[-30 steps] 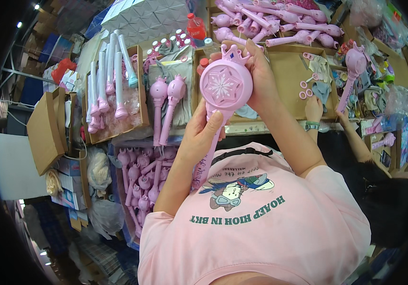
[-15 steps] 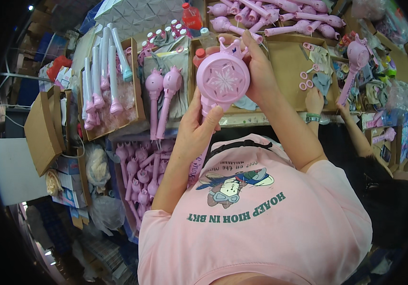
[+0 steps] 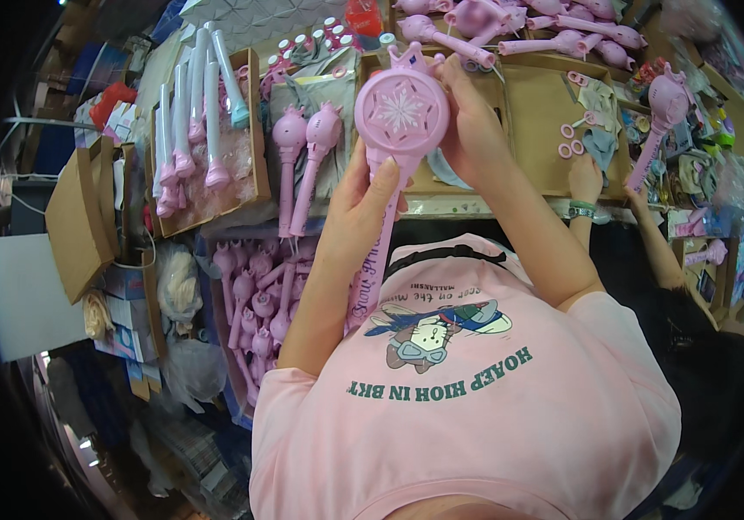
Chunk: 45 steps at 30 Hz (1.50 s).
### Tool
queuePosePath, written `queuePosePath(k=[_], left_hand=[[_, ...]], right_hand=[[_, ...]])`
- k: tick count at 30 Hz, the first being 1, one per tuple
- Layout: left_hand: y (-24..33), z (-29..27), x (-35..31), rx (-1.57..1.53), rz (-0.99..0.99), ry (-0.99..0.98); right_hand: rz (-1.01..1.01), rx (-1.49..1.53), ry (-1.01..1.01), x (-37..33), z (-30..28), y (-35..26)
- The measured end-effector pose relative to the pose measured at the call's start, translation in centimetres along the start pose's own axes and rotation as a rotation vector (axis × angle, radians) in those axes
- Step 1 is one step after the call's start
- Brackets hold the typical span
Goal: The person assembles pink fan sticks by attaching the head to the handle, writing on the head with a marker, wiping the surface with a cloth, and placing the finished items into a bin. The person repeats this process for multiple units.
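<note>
A pink toy wand point(image 3: 402, 113) is held up in front of me. Its round head has a white snowflake in a star-shaped panel and a small crown on top; the handle runs down toward my shirt. My left hand point(image 3: 361, 195) wraps round the handle just below the head, thumb on the front. At the right edge of the head, by the crown, my right hand point(image 3: 473, 117) grips it, with some fingers hidden behind. Two similar wands point(image 3: 313, 169) lie side by side on grey cloth, left of the held one.
At left, a cardboard box point(image 3: 255, 130) holds wands with clear tubes. Below, a bin point(image 3: 259, 299) is full of pink wand parts; more wands point(image 3: 554, 39) lie in a far box. At right, a co-worker's hands point(image 3: 587, 184) are near scissors and another wand point(image 3: 668, 100).
The held wand has tilted so that more of its handle and lettering shows, and its head sits higher in view. Both hands keep their grip. The surroundings have shifted slightly in view.
</note>
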<state>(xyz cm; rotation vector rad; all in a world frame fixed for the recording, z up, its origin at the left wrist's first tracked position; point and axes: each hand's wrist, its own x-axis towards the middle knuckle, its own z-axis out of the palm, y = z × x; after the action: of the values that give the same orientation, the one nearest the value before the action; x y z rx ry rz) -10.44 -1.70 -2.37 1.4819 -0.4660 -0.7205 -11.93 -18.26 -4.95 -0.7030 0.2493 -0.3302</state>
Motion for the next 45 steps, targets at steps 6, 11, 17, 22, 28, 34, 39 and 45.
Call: queuePosePath(k=[6,11,17,22,28,34,39,45], left_hand=[[0.7,-1.8,1.1,-0.317,0.011,-0.007],[1.5,-2.9,1.4,-0.463,0.031,0.013],[2.0,-3.9,2.2,-0.603,0.178,0.03],[1.9,-6.7,3.3,-0.945,0.155,0.046],[1.0,-8.6,3.9,-1.194,0.222,-0.028],[1.0,-9.2,3.8,-1.119,0.31,-0.013],[1.3,-9.6,3.6,-1.197,0.325,0.032],[1.7,-9.3,3.3,-1.146,0.394,0.107]], right_hand=[[0.089,-0.177,-0.217,-2.5,0.4,1.8],[0.179,-0.409,-0.322,-5.2,1.4,3.3],[0.536,-0.539,-0.588,-8.5,2.1,4.8],[0.557,-0.64,-0.527,-8.6,1.7,4.3],[0.388,-0.752,-0.491,-8.4,1.6,3.6],[0.18,-0.941,-0.449,-8.1,1.1,3.5],[-0.081,-1.092,-0.412,-8.0,0.9,3.5],[-0.171,-1.107,-0.406,-7.6,1.2,3.6]])
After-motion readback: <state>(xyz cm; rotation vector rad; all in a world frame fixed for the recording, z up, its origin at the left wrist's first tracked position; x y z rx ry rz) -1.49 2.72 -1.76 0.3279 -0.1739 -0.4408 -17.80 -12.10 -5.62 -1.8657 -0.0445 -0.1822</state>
